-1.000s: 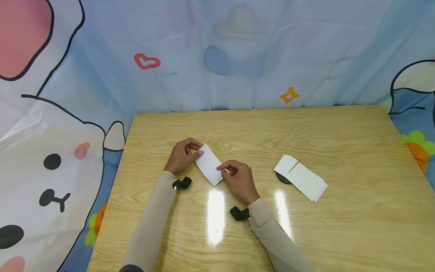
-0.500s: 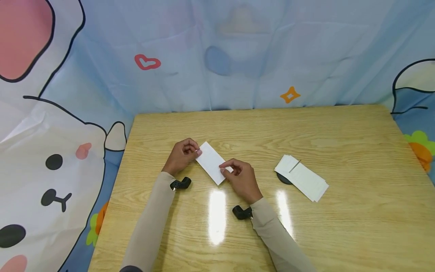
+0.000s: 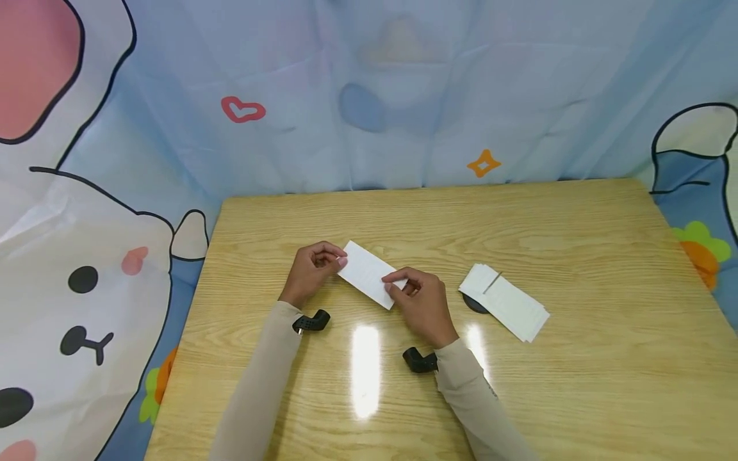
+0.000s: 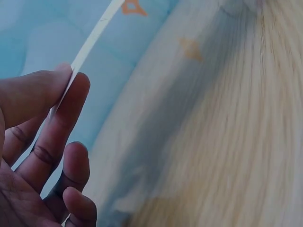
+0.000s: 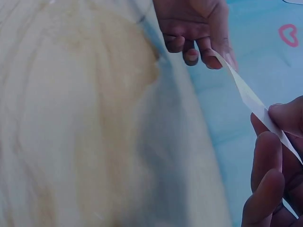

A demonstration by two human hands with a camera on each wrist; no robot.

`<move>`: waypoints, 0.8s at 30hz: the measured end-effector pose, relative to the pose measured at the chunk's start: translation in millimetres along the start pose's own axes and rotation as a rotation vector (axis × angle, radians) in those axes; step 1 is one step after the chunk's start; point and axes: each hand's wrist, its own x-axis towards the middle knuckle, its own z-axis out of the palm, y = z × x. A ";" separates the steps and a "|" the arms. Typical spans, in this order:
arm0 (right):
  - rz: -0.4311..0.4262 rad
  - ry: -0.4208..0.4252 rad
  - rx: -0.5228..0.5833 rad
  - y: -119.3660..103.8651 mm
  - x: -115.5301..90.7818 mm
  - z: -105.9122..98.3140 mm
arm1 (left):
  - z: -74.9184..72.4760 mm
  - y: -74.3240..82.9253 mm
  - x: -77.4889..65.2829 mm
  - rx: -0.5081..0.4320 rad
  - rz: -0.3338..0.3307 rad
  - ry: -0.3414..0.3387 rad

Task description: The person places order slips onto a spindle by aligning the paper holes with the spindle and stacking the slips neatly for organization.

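A small white rectangular sheet of paper (image 3: 366, 274) is stretched between both hands above the table. My left hand (image 3: 311, 270) pinches its upper left end between thumb and fingers. The opposite end is pinched by my right hand (image 3: 423, 304), thumb below and fingertips on top. Seen edge-on in the left wrist view, the paper (image 4: 90, 42) is a thin strip running up from the thumb. In the right wrist view the paper (image 5: 246, 92) spans the two hands, lifted off the wood.
Right of the hands lies a stack of white paper sheets (image 3: 510, 307) with a thin stick-like thing (image 3: 492, 282) across it. Part of a dark round object (image 3: 475, 303) shows under the stack. A printed curtain (image 3: 403, 115) hangs behind the wooden table (image 3: 605, 269).
The paper has turned from a steeper slant to a flatter one. My right hand has shifted slightly right with its end, while the left still grips the other end. The head view shifted slightly.
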 end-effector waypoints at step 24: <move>-0.092 0.351 0.040 -43.6 -27.8 -87.6 | 77.2 86.8 19.3 0.023 0.245 -0.039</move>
